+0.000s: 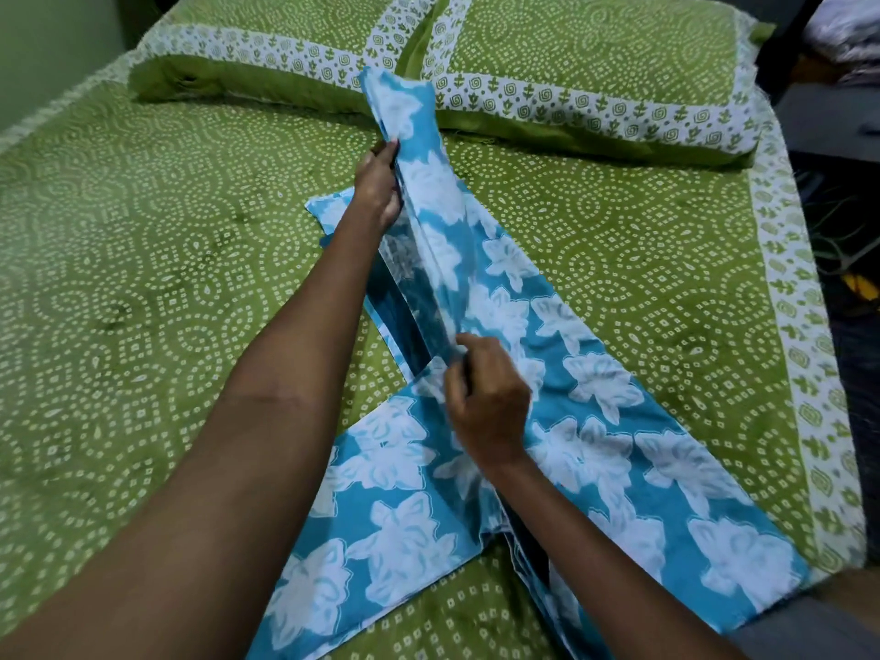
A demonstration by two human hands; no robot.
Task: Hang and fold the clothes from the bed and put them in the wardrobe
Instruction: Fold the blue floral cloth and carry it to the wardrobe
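Head view: on the green bed (143,259), a blue floral garment (605,421) runs lengthwise toward the pillows (571,64). Left hand (378,183) pinches its far folded edge, right hand (485,397) the near, both grips clamped.

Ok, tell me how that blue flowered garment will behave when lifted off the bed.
Blue flowered garment is probably floppy: it sags between left hand and right hand. Likely light, since a pinched edge holds it up. Unsupported panels will likely droop.
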